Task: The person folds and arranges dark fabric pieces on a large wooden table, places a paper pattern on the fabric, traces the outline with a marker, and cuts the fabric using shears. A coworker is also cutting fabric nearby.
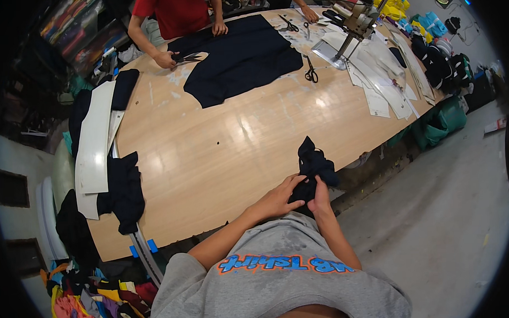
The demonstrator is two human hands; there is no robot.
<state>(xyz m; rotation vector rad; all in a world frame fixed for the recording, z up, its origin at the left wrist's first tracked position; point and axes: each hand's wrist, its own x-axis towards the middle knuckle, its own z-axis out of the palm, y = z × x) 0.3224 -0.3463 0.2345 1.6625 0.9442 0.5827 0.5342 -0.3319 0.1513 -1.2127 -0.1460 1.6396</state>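
A bunched dark navy cloth [312,162] is at the near edge of the pale wooden table [198,161], its pointed top lying toward the middle. My left hand [284,194] grips it from the left, fingers curled onto the cloth. My right hand [321,193] holds the same bundle from the right side, just below the folds; some of its fingers are hidden by the cloth.
A co-worker's hand [165,59] holds shears [192,58] at a spread navy fabric [240,64]. Another person's hand [310,14] is farther back. Scissors [311,73], a cutting machine [351,26] and paper patterns [378,87] sit right; patterns [94,136] and dark cloth lie left.
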